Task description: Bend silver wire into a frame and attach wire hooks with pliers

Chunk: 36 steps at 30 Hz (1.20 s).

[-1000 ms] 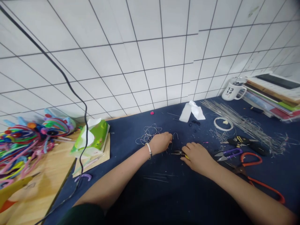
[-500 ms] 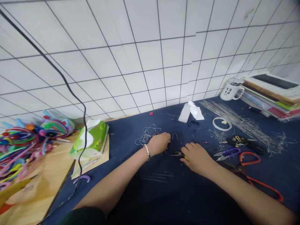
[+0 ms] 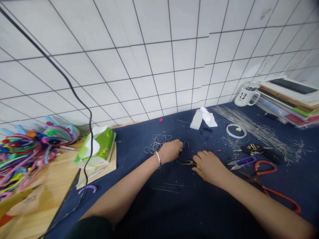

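Note:
My left hand [image 3: 170, 151], with a silver bangle at the wrist, is closed on a thin wire whose ends poke out near the fingertips. Just right of those fingers a bent wire [image 3: 186, 143] shows as a small hook shape. My right hand [image 3: 209, 166] is wrapped round yellow-handled pliers [image 3: 190, 163], their dark jaws pointing left toward my left hand. A loose tangle of wire [image 3: 157, 142] lies behind my left wrist. Straight wire pieces [image 3: 165, 189] rest on the dark blue cloth nearer to me.
Right side: purple snips [image 3: 243, 162], orange-handled scissors [image 3: 281, 196], a wire bundle [image 3: 249, 126], a white ring coil [image 3: 236, 131], a mug [image 3: 245, 96] and stacked books [image 3: 289, 99]. Left side: a green tissue pack [image 3: 99, 146], a black cable [image 3: 72, 86] and colourful crafts [image 3: 20, 152].
My left hand has shifted very slightly to the right. My right hand stays around the pliers, with almost no movement.

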Available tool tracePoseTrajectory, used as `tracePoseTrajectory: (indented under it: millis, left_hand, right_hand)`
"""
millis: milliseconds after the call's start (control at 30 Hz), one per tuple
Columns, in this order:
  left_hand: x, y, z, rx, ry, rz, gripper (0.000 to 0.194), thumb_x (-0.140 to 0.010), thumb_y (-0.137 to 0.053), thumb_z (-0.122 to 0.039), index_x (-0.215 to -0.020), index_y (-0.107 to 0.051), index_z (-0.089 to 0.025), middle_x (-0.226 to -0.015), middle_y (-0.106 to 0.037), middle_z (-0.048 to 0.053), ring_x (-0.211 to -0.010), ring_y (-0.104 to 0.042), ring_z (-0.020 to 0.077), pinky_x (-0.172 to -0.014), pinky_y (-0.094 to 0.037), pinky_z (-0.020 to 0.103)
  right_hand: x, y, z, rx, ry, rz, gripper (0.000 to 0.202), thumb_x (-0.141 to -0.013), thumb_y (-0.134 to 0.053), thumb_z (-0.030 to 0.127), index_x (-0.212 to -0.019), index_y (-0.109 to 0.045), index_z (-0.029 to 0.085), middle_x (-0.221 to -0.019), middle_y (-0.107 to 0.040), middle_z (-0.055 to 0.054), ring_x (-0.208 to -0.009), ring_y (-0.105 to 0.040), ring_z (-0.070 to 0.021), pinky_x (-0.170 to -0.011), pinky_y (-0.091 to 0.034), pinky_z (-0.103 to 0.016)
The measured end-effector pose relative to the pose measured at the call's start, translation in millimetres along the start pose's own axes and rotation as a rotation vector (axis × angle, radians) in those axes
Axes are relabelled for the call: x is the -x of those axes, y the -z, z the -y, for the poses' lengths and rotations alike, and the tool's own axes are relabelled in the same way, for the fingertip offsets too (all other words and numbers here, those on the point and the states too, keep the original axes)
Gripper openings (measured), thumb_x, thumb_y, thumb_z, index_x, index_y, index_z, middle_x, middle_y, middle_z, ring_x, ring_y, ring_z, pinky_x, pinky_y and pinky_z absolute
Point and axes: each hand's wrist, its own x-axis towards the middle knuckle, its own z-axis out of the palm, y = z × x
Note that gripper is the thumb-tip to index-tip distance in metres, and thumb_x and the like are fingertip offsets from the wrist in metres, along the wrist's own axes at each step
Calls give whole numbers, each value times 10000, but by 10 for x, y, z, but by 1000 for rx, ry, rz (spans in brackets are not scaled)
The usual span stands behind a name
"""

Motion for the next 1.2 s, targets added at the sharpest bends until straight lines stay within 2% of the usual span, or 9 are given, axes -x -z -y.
tracePoseTrajectory:
  millis: [233, 400, 500, 600, 700, 767, 900, 1033, 1200]
  left_hand:
    - [-31, 22, 69, 201, 35, -54, 139, -847, -374, -220, -865, -498, -160, -845, -547, 51, -735, -549, 147, -669, -425, 256]
    - [-93, 21, 36, 413, 73, -138, 154, -838, -375, -241, -812, -504, -162, -755, -563, 19, -675, -525, 130, -624, -407, 238]
    - [-110, 8, -3, 525, 101, -105, 178, -837, -362, -244, -855, -519, -164, -730, -578, 5, -608, -522, 111, -586, -401, 224]
    - [-97, 50, 24, 517, 35, -90, 177, -816, -399, -228, -904, -545, -180, -806, -600, 9, -656, -538, 110, -622, -402, 217]
    - [-36, 156, 157, 373, 10, -163, 159, -797, -432, -216, -873, -569, -186, -862, -595, 21, -772, -535, 135, -695, -391, 232]
    - [27, 231, 277, 302, 33, -126, 148, -792, -448, -233, -842, -578, -184, -831, -592, 21, -741, -531, 138, -670, -387, 235]
    - [141, 312, 451, 255, -26, 76, 157, -780, -482, -299, -799, -600, -196, -797, -596, 11, -684, -527, 133, -591, -363, 220]
    - [169, 302, 468, 230, -42, 197, 198, -749, -526, -361, -839, -609, -205, -788, -605, 14, -672, -529, 139, -548, -335, 212]
    - [150, 244, 419, 187, -32, 227, 168, -747, -533, -335, -784, -604, -187, -784, -611, 26, -676, -530, 146, -547, -320, 217]
  right_hand:
    - [15, -19, 16, 20, 0, -10, 195, -762, -518, 361, -847, -523, 186, -799, -514, -53, -775, -486, -203, -686, -327, -326]
    - [12, -20, 14, 24, 4, -12, 180, -762, -517, 349, -841, -524, 188, -794, -512, -50, -765, -483, -200, -684, -320, -327]
    - [12, -13, 19, 29, 6, -10, 180, -760, -519, 352, -838, -523, 189, -792, -511, -48, -761, -480, -202, -675, -318, -325]
    - [11, -8, 31, 33, 7, -15, 175, -762, -518, 347, -834, -522, 188, -789, -511, -49, -761, -479, -201, -675, -317, -324]
    - [6, -11, 37, 30, 9, -21, 171, -764, -519, 343, -834, -522, 188, -790, -511, -51, -766, -479, -199, -681, -318, -324]
    - [3, -16, 34, 25, 8, -20, 173, -765, -519, 347, -836, -520, 190, -791, -510, -50, -767, -477, -200, -682, -319, -324]
    - [5, -28, 17, 14, 13, -21, 169, -768, -516, 348, -839, -521, 194, -780, -507, -44, -767, -474, -200, -684, -320, -325]
    - [4, -45, 10, 20, 17, -28, 174, -761, -525, 350, -829, -524, 190, -773, -504, -45, -763, -473, -198, -684, -321, -325]
    - [-9, -48, 11, 19, 25, -30, 171, -760, -527, 348, -817, -523, 187, -765, -503, -44, -755, -473, -194, -679, -323, -323]
